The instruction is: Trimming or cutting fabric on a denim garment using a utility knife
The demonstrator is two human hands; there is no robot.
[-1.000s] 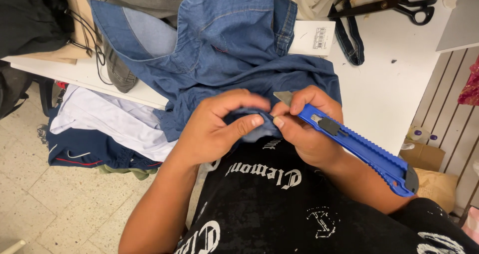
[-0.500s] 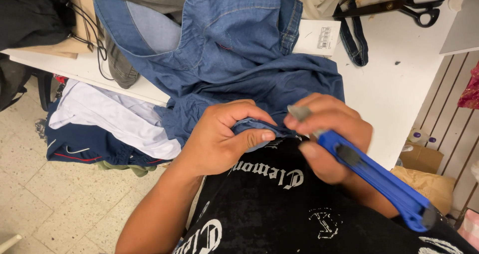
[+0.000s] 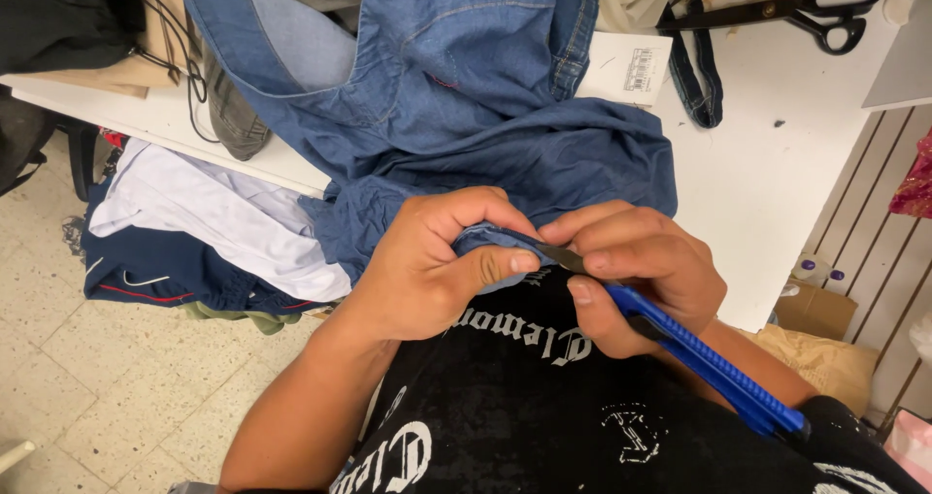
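Left hand (image 3: 427, 271) hides the denim hem (image 3: 482, 238) (knife blade (image 3: 561, 256) barely shows).

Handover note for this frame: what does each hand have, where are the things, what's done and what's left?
Left hand: pinches a folded edge of the denim garment.
Right hand: grips the blue utility knife, blade tip at that pinched edge.
Garment hangs off the white table toward the lap; black scissors lie at the far side.
Done: how far the cutting has got is hidden.
Left: judging by the blade, work along that edge.

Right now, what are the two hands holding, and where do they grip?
The left hand pinches a folded edge of the denim garment. The right hand grips the blue utility knife near its blade end.
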